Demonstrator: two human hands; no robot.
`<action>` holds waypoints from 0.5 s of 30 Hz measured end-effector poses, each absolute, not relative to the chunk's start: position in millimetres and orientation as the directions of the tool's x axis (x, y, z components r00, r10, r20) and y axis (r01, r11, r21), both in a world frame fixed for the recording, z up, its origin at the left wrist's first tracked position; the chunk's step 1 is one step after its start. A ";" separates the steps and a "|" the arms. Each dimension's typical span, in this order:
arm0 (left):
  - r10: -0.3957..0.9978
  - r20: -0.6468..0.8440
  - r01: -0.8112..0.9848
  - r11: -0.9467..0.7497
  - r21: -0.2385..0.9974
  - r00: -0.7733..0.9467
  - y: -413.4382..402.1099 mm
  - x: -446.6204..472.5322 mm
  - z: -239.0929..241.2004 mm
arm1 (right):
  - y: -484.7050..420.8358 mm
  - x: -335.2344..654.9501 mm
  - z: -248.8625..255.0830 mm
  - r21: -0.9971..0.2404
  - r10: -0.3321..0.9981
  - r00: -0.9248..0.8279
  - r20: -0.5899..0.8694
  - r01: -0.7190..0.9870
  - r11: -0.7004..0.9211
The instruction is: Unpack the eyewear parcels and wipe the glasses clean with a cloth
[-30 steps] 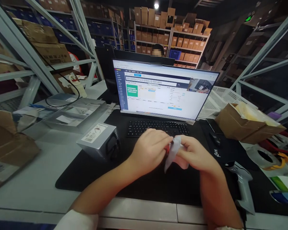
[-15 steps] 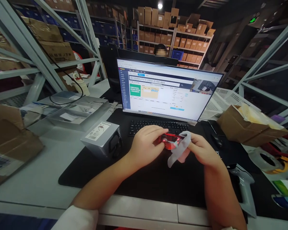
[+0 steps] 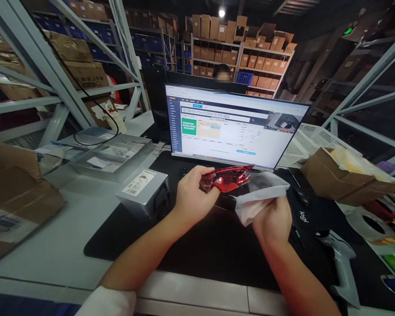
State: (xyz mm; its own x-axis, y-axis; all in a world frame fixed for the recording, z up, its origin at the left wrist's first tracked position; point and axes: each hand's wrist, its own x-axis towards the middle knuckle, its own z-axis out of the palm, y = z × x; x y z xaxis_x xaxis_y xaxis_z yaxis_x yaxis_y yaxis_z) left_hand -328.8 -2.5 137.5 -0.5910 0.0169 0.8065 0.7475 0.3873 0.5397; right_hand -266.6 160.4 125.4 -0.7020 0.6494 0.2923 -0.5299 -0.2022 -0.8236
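Observation:
My left hand [image 3: 193, 195] is closed on a pair of red-lensed glasses [image 3: 229, 179], thumb in front and fingers behind, over the black desk mat [image 3: 197, 250]. Close to the right end of the lens is a thin whitish pouch [image 3: 261, 195], its mouth spread wide. From below and inside, my right hand [image 3: 274, 221] grips this pouch; some fingers are hidden by it. A grey box [image 3: 143, 191] with a white label on top stands to the left of my left hand.
A monitor [image 3: 230, 127] stands behind my hands. On the right are a mouse [image 3: 301, 197], a barcode scanner [image 3: 340, 263], a tape roll [image 3: 365, 224] and an open carton [image 3: 342, 177]. Grey trays [image 3: 118, 153] and a brown carton [image 3: 16, 197] are on the left. A person sits beyond the monitor.
The glasses have come away from the whitish pouch and show much more of their red lens. My right hand has moved lower and turned, and the pouch is spread wider.

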 end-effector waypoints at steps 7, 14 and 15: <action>0.075 0.843 0.794 0.389 0.467 -0.532 10.2 -325.5 125.9 | 121.5 -249.4 123.7 -0.933 0.162 -0.984 0.069 -0.121 -0.338; 0.162 0.854 0.844 0.325 0.426 -0.494 16.8 -320.2 118.4 | 136.2 -254.7 123.0 -0.869 0.338 -0.930 0.145 -0.283 -0.407; 0.162 0.860 0.852 0.311 0.420 -0.483 16.9 -319.6 118.0 | 142.5 -254.6 124.7 -0.858 0.367 -0.919 0.143 -0.300 -0.416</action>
State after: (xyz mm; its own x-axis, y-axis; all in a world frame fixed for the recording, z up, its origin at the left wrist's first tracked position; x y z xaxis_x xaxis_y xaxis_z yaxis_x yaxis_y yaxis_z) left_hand -319.6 16.9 118.0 -0.4833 0.1617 0.8604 0.8523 0.3114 0.4203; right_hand -254.6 142.5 124.7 -0.9190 0.3673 0.1434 -0.3002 -0.4158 -0.8585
